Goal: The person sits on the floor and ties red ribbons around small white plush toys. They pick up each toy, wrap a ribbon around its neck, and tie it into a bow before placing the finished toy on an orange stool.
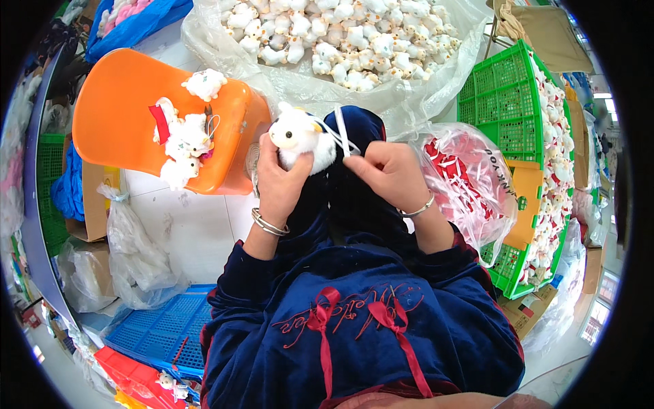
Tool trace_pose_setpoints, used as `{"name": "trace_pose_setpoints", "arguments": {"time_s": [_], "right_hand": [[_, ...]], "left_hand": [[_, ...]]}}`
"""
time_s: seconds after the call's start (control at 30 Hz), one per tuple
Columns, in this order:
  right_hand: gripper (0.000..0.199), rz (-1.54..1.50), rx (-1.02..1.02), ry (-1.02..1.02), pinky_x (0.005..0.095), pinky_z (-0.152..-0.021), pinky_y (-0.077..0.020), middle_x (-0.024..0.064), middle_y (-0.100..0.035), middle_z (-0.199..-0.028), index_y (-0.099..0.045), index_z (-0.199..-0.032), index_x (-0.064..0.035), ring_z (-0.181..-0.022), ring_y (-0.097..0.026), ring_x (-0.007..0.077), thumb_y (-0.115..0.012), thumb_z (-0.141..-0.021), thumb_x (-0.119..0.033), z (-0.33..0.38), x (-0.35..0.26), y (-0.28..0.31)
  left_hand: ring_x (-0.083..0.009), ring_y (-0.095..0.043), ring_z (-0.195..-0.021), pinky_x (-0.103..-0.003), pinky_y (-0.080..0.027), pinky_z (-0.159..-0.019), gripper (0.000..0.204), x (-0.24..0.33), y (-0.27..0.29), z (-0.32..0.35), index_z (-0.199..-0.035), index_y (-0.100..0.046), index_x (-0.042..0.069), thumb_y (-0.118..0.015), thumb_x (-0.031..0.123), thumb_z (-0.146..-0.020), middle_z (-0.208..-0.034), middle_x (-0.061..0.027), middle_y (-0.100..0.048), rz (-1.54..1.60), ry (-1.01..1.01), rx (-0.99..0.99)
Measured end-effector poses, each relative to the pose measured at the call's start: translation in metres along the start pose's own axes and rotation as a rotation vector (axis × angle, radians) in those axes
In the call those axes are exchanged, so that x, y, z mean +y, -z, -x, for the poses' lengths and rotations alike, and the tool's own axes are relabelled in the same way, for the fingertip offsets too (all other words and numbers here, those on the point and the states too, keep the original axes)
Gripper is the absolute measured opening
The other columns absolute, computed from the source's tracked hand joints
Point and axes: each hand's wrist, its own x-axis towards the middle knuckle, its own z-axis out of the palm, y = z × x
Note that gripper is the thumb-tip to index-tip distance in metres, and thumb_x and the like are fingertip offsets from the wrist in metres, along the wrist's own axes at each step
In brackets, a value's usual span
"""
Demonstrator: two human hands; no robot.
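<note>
My left hand (283, 174) is wrapped round a small white plush animal (296, 133) with a dark eye and touches of orange, held above my knees. My right hand (392, 174) pinches the lower end of a narrow white strip (342, 131), just right of the toy. The strip stands nearly upright and a thin white loop curves between it and the toy; where they join is hard to make out. To the left, an orange plastic stool (129, 82) carries several white plush toys (184, 140), one with a red ribbon (161, 123), and a dark-tipped tool partly hidden among them.
Ahead, a large clear plastic sheet (272, 85) holds a heap of white plush toys (354, 41). At the right stand a bag of red and white pieces (456, 177) and a green crate (494, 102) beside more toys. A blue crate (160, 327) lies at lower left.
</note>
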Motion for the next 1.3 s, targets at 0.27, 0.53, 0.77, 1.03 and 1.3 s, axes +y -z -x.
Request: {"name": "trace_pose_setpoints", "arguments": {"time_s": [0.27, 0.53, 0.77, 1.03, 1.3], "right_hand": [[0.042, 0.061, -0.182, 0.107, 0.0407, -0.07, -0.0518, 0.0116, -0.063, -0.087, -0.071, -0.091, -0.0034, -0.08, -0.064, 0.0311, -0.084, -0.076, -0.04, -0.002, -0.002, 0.004], [0.063, -0.17, -0.209, 0.323, 0.0389, -0.088, -0.0505, 0.0155, -0.061, -0.107, -0.065, -0.111, 0.0012, -0.099, -0.06, 0.0328, -0.09, -0.069, -0.038, -0.012, 0.008, -0.013], [0.044, -0.529, -0.499, 0.263, 0.0344, -0.088, -0.0514, 0.0084, -0.062, -0.107, -0.065, -0.112, -0.0023, -0.099, -0.064, 0.0232, -0.084, -0.079, -0.024, -0.005, 0.016, 0.001], [0.041, -0.58, -0.755, 0.23, 0.0307, -0.084, -0.0501, 0.0042, -0.062, -0.099, -0.064, -0.111, -0.0024, -0.093, -0.061, 0.0143, -0.078, -0.077, -0.02, -0.006, 0.019, 0.006], [0.044, -0.474, -0.551, 0.163, 0.0327, -0.09, -0.05, 0.009, -0.061, -0.106, -0.063, -0.116, -0.0012, -0.101, -0.061, 0.0213, -0.077, -0.077, -0.017, -0.006, 0.026, 0.008]], "left_hand": [[-0.0162, -0.067, -0.098, -0.031, -0.054, -0.087, 0.048, 0.02, -0.018, 0.012, -0.121, -0.052, 0.0, -0.079, 0.007, -0.082, -0.11, -0.0091, -0.068, 0.024, -0.007, 0.026], [-0.0232, -0.063, -0.111, -0.036, -0.05, -0.096, 0.055, 0.017, -0.015, 0.022, -0.124, -0.057, 0.0, -0.082, 0.019, -0.079, -0.123, -0.0137, -0.062, -0.092, -0.003, -0.21], [-0.0277, -0.06, -0.116, -0.037, -0.047, -0.101, 0.035, 0.022, 0.012, 0.005, -0.123, -0.062, -0.001, -0.059, 0.017, -0.093, -0.125, -0.0147, -0.065, -0.097, -0.073, -0.604], [-0.0113, -0.063, -0.1, -0.026, -0.052, -0.083, 0.039, 0.021, 0.013, -0.004, -0.132, -0.059, 0.0, -0.054, 0.008, -0.093, -0.119, -0.0049, -0.064, 0.247, 0.426, -0.732], [-0.0045, -0.059, -0.082, -0.022, -0.049, -0.072, 0.018, 0.014, 0.01, 0.005, -0.109, -0.066, 0.001, -0.067, 0.008, -0.093, -0.092, 0.0026, -0.065, 0.053, 0.373, -0.683]]}}
